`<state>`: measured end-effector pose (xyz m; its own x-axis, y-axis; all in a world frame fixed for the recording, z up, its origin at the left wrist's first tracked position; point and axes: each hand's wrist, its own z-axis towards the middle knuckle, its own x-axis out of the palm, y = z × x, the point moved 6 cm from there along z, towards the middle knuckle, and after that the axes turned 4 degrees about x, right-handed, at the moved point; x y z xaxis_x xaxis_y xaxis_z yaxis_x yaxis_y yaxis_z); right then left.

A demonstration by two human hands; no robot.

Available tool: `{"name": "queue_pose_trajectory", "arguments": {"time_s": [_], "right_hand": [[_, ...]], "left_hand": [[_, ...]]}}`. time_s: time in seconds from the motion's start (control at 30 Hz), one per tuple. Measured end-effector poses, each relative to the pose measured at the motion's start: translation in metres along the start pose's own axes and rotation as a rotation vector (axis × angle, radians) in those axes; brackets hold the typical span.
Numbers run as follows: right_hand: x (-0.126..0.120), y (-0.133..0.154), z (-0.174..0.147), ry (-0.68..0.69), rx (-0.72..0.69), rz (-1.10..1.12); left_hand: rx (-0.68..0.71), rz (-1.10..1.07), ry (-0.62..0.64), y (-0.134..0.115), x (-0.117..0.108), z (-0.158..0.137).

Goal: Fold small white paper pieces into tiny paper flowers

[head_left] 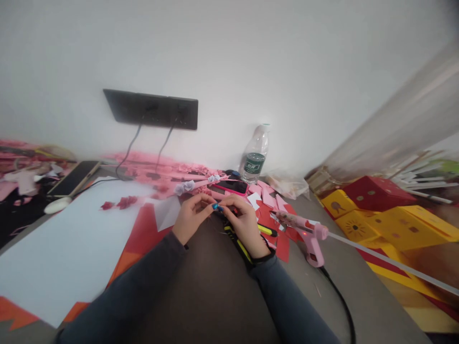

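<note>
My left hand [191, 217] and my right hand [244, 222] meet over the middle of the table, thumbs and fingertips pinched together. Blue shows at the thumb tips, apparently nail colour. Whatever lies between the fingers is too small or hidden to make out. Under and beside my right hand lies a tool with yellow-and-black handles [267, 230], partly covered. Right of it, a pink hot glue gun [313, 239] rests with a red light on and a long glue stick in its back. Red and pink paper scraps [283, 246] lie between that gun and my hand.
White paper sheets [71, 239] over red and orange paper cover the left side. A clear bottle [255, 155] stands by the wall, near a pink-edged phone [233, 185]. Yellow and red paper boxes [376, 215] stand at the right. The glue gun's black cable [340, 296] runs forward.
</note>
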<state>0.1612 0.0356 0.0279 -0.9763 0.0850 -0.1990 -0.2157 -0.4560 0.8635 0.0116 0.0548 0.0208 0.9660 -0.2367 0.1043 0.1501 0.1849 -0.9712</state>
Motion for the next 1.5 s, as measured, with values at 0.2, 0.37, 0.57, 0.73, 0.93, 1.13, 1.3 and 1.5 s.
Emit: {"name": "queue_pose_trajectory", "arguments": {"time_s": [0.2, 0.37, 0.57, 0.73, 0.93, 1.13, 1.3, 1.5], "right_hand": [[0.001, 0.001, 0.002, 0.006, -0.010, -0.052], [0.003, 0.003, 0.003, 0.011, -0.011, -0.066], [0.000, 0.000, 0.001, -0.020, 0.021, -0.023], [0.001, -0.002, 0.001, -0.010, 0.045, 0.032], [0.002, -0.001, 0.001, 0.007, 0.048, 0.113], [0.002, -0.004, 0.001, -0.017, 0.079, 0.136], [-0.002, -0.004, 0.000, -0.075, 0.091, 0.108], [-0.002, -0.005, 0.000, -0.082, 0.064, 0.099]], "left_hand": [[0.088, 0.163, -0.030, -0.004, -0.006, 0.001], [0.026, 0.124, -0.036, 0.000, -0.005, 0.001], [-0.031, -0.032, -0.088, 0.003, -0.006, 0.001], [-0.056, -0.059, -0.078, 0.003, -0.005, 0.001], [-0.064, -0.162, -0.126, 0.008, -0.006, 0.002], [0.014, 0.008, -0.114, 0.005, -0.008, 0.001], [0.042, 0.084, -0.045, 0.003, -0.003, -0.002], [0.061, 0.135, -0.074, 0.008, -0.004, -0.003]]}}
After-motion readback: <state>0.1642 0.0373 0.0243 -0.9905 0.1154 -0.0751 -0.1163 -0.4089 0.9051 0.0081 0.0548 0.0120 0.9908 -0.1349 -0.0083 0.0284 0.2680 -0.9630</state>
